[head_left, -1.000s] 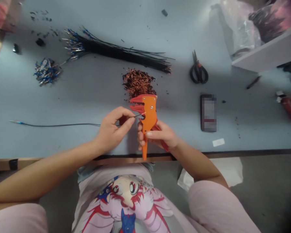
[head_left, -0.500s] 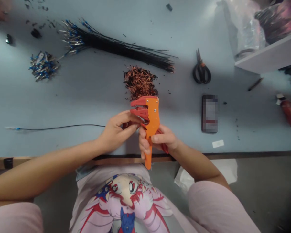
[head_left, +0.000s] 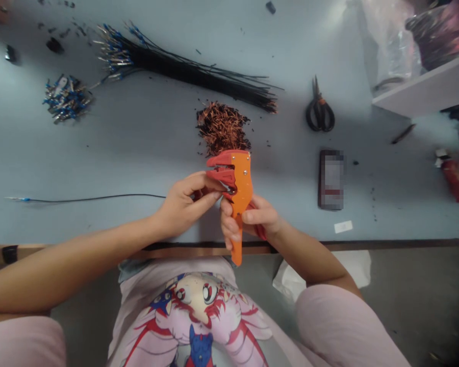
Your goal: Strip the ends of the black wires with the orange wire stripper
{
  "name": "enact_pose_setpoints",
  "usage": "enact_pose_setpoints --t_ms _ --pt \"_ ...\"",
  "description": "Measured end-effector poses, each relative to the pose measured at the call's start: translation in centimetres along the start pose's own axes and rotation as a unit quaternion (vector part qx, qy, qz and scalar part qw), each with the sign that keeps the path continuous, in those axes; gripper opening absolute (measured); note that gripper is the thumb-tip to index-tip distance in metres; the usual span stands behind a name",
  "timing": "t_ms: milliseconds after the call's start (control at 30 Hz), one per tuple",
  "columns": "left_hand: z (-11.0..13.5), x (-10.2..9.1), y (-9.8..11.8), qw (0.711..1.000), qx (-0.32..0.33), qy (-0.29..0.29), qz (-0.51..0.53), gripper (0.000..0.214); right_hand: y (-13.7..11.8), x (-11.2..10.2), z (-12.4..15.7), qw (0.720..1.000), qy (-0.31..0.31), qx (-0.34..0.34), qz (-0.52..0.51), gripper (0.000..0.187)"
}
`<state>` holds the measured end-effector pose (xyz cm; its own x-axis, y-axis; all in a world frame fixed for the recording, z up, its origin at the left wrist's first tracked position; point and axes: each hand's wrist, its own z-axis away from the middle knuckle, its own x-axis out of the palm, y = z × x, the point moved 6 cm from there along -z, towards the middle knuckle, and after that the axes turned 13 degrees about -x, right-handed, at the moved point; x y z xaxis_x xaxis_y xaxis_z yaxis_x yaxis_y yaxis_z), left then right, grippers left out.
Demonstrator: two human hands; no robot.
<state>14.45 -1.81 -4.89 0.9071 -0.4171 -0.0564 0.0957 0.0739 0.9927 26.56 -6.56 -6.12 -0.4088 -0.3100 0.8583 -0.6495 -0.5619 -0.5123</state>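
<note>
While right hand (head_left: 265,216) grips angular orange tool (head_left: 243,183) | slim black wire (head_left: 99,197) curves

A pale pink shirt (head_left: 218,318) with short sleeves (head_left: 340,326) carries a red-and-blue cartoon print (head_left: 198,300) across its front; greyish-blue cloth (head_left: 132,269) shows at its left edge

A blue-grey tabletop (head_left: 130,158) is carrying a long bundle of black wires (head_left: 191,71), its ends with blue-and-metal terminals facing left, and a heap of copper-and-black clippings (head_left: 222,125) is sitting just nearer the front. On the left side a small pile of blue-and-metal pieces (head_left: 68,99) is resting, while a single black wire (head_left: 99,197) is stretching over the surface below it. Toward the right, black-handled scissors (head_left: 320,102), a dark phone-like device (head_left: 331,178), a white label (head_left: 343,227) and a red object (head_left: 454,178) are lying spread out
</note>
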Motion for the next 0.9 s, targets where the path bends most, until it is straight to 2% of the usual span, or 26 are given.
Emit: enact_pose_setpoints --t_ms 300,533,900 --pt "-0.06 0.05 0.23 1.0 0.011 -0.003 -0.016 0.015 0.02 0.2 -0.21 1.0 0.011 0.003 0.018 0.019" --pt "-0.02 0.02 0.21 1.0 0.02 0.0 -0.023 0.017 0.07 0.14 -0.22 0.997 0.043 0.015 0.057 0.026" --pt "-0.09 0.22 0.15 1.0 -0.001 -0.001 -0.011 0.012 0.26 0.31 -0.47 0.997 0.026 0.007 0.076 0.028"
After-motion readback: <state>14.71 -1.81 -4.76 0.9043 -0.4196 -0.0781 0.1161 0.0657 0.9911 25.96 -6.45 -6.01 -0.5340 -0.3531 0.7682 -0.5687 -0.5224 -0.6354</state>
